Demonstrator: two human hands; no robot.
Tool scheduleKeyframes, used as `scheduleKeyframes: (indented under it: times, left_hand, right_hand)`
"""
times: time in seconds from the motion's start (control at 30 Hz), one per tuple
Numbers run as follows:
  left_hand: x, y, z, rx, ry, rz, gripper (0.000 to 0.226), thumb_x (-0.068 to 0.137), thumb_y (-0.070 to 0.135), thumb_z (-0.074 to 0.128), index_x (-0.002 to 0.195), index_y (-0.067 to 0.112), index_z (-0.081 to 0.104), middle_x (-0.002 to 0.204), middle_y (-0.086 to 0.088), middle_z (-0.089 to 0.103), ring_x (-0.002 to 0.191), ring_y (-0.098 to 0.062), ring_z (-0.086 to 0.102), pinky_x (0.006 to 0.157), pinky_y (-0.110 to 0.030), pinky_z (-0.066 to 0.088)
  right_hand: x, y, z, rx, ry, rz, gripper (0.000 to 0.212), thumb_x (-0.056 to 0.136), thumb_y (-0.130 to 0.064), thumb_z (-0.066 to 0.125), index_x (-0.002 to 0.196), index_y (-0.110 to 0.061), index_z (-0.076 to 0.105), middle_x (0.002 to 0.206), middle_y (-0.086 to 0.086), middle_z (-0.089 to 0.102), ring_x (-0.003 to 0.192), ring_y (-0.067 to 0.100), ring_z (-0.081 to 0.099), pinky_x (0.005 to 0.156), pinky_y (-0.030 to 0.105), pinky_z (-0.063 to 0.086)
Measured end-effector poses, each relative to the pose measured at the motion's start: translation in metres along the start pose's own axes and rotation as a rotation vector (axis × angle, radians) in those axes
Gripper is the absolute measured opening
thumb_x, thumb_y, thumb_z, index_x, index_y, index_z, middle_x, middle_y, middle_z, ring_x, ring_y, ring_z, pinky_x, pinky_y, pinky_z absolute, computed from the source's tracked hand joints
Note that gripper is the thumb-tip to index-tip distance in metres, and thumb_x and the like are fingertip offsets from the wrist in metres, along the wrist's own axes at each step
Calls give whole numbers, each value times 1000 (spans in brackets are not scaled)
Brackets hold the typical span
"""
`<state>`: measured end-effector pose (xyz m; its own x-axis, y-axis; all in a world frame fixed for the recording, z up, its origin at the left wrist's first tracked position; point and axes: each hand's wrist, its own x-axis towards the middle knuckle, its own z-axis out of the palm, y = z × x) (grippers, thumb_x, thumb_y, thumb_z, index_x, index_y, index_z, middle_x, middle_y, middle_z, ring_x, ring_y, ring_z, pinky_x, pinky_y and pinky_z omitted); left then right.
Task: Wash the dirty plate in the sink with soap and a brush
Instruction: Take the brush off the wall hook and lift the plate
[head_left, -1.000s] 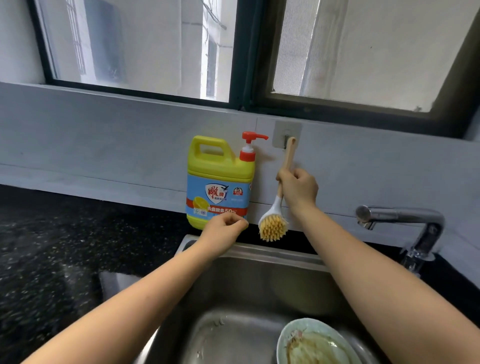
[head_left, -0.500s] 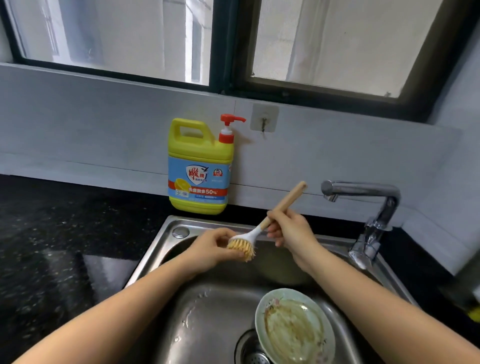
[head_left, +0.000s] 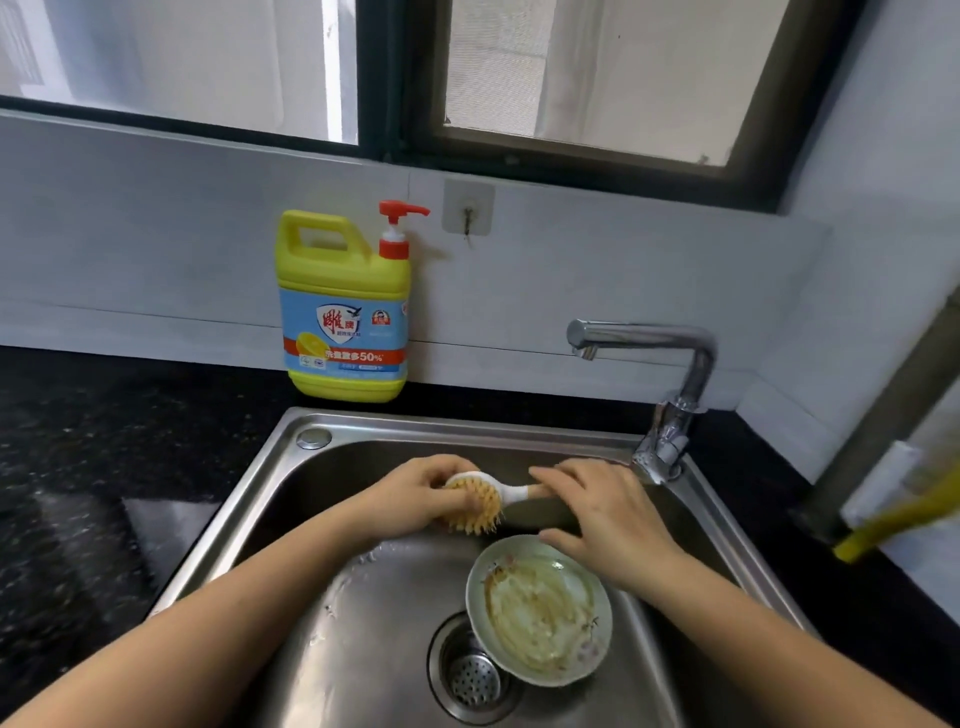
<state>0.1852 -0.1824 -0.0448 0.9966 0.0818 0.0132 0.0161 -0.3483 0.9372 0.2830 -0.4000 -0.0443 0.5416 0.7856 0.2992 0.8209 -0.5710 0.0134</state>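
A dirty pale-green plate smeared with brown residue lies in the steel sink, partly over the drain. Above the basin I hold the dish brush, which has yellow bristles and a white neck and lies level. My left hand curls round the bristle head. My right hand lies over the handle with the thumb underneath, hiding the wooden part. A yellow soap bottle with a red pump stands on the counter behind the sink, against the wall.
A chrome faucet reaches over the sink's right back corner, with no water running. An empty wall hook sits beside the pump. Black speckled counter surrounds the sink. A blurred yellow object lies at the far right.
The brush came off the wall hook and down over the sink. It now lies level, with my left hand closed round its head. The view tilted down, showing the whole plate.
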Motion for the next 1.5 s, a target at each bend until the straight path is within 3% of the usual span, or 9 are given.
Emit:
scheduleKeyframes:
  times: [0.13, 0.37, 0.43, 0.53, 0.73, 0.9, 1.0, 1.13, 1.5]
  left_hand:
    - [4, 9, 23, -256, 112, -92, 20, 82, 20, 69, 100, 11, 65, 92, -8, 69, 82, -14, 65, 74, -27, 53]
    - [18, 14, 67, -388, 380, -253, 31, 78, 30, 74, 91, 4, 64, 87, -14, 72, 81, -25, 70, 77, -39, 59]
    - [21, 11, 70, -446, 386, -307, 34, 80, 34, 72, 92, 3, 65, 93, -18, 72, 88, -29, 70, 80, -39, 58]
    - [24, 6, 72, -557, 311, -396, 40, 85, 42, 64, 97, 4, 65, 99, -17, 71, 88, -26, 68, 73, -32, 57]
    - [20, -23, 77, -316, 334, -606, 32, 90, 31, 59, 101, 1, 59, 92, -13, 59, 77, -21, 58, 66, -31, 53]
    - [10, -56, 89, 312, 157, -660, 24, 89, 23, 56, 98, 1, 61, 98, -13, 64, 98, -29, 63, 71, -30, 51]
    - [7, -71, 101, 162, 108, -700, 15, 90, 15, 53, 78, 6, 54, 72, -6, 57, 77, -27, 62, 49, -23, 50]
    - [5, -78, 117, 3, 152, -682, 13, 84, 2, 57, 95, 3, 50, 88, -11, 56, 88, -31, 65, 69, -40, 60]
    - [4, -72, 105, -169, 275, -619, 13, 90, -1, 41, 88, 9, 49, 91, -14, 58, 79, -30, 65, 52, -36, 59]
  right_hand:
    - [-10, -3, 3, 124, -3, 25, 23, 91, -43, 51, 106, -31, 62, 98, -11, 60, 96, 11, 53, 82, 26, 34]
    - [-16, -15, 13, 656, -295, 278, 28, 97, -38, 43, 93, -16, 60, 85, -5, 58, 80, 9, 58, 72, 30, 47]
    - [-20, -17, 13, 866, -382, 369, 24, 97, -37, 44, 95, -17, 56, 79, -9, 60, 73, -1, 59, 68, 19, 47]
    - [-23, -10, 20, 948, -337, 457, 18, 95, -29, 50, 100, -12, 54, 81, -3, 63, 80, 14, 67, 79, 33, 53]
    - [-17, 17, 5, 717, -183, 514, 14, 90, -26, 53, 94, -13, 53, 80, 4, 59, 66, 18, 54, 58, 30, 41]
    - [-4, 31, -20, 300, 8, 370, 9, 88, -17, 52, 85, -16, 44, 84, 1, 50, 73, 26, 52, 61, 36, 40]
    - [4, 36, -37, 128, 82, 287, 6, 91, -17, 49, 94, -15, 44, 88, 4, 47, 73, 29, 52, 61, 39, 44]
    - [17, 43, -55, -31, 117, 276, 29, 91, -12, 49, 119, -14, 47, 106, 12, 52, 83, 36, 58, 65, 38, 44]
    - [23, 54, -51, -92, 107, 440, 47, 88, -9, 57, 130, -7, 36, 114, 15, 55, 83, 31, 60, 59, 35, 42]
